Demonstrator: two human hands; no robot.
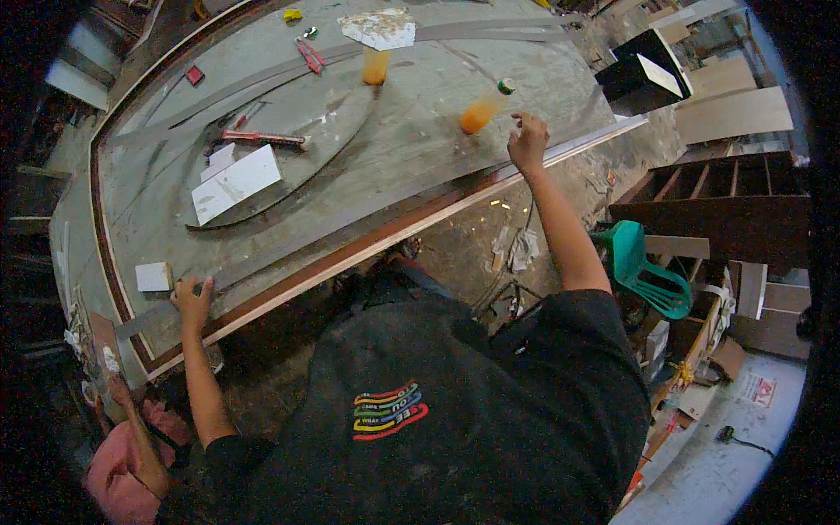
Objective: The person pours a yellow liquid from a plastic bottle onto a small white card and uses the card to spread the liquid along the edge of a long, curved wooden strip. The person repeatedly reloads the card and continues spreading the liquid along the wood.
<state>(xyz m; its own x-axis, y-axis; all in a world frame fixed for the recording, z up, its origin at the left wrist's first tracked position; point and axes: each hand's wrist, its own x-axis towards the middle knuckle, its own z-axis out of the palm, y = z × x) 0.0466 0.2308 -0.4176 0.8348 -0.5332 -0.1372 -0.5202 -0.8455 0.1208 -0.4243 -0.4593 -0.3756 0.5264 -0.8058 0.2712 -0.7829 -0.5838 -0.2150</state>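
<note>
A long thin grey strip [324, 234] runs along the near edge of a large grey board [411, 149] with a brown and pale border. My left hand [192, 302] is closed on this strip near the board's left corner, fingers bent and thumb up, beside a small white block [155, 277]. Far to the right, my right hand [528, 138] is over the board edge by the strip, its fingers curled; whatever is in them, if anything, is hidden. Close to it stands a bottle of orange liquid [478, 115] with a green cap.
Farther back lie white offcuts [236, 185], a red-handled tool [262, 137], red pliers [310, 56] and a cup of orange liquid [374, 68] under a white piece. A green plastic chair [643, 267] stands right. Another person's arm [131, 411] reaches the board's left corner.
</note>
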